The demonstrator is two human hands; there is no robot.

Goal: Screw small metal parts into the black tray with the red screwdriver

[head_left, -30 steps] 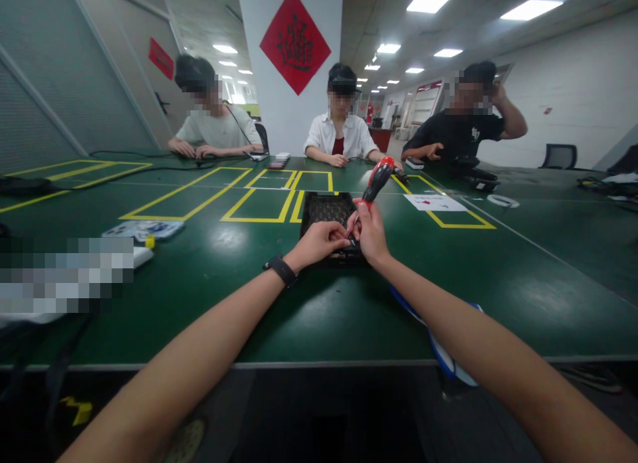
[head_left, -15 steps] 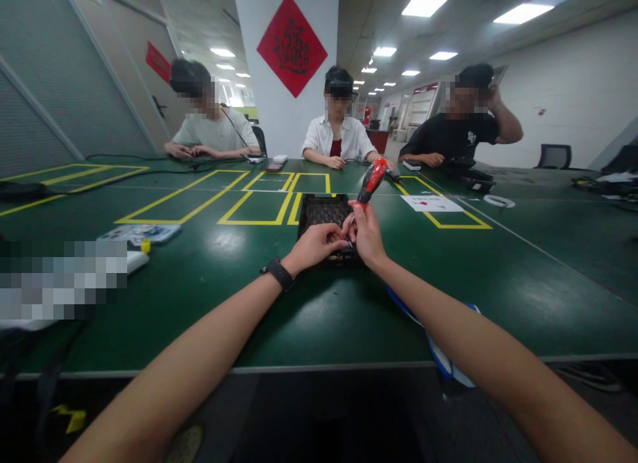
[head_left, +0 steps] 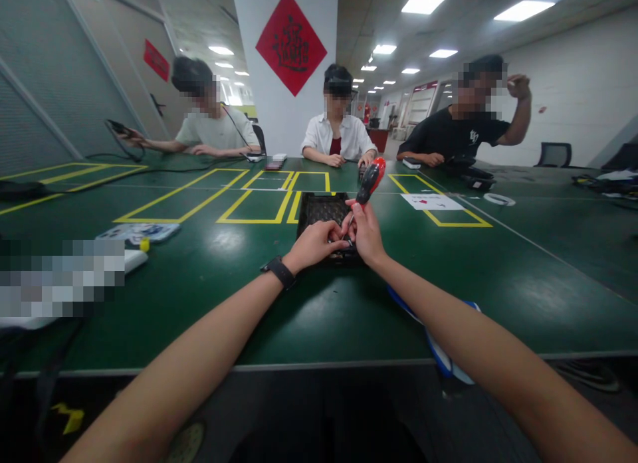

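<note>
I count 2 foreground hands, 1 screwdriver, 1 black tray, 1 wristwatch, 1 green table, 3 people opposite, 1 printed sheet, 1 pillar, 1 big red diamond sign.

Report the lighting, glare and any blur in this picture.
Head view: the ceiling lights burn out to white, pale glare marks the green tabletop, deep shadow lies below. Same view: mosaic blocks cover part of the white item at left; the tip of the screwdriver cannot be made out.
</note>
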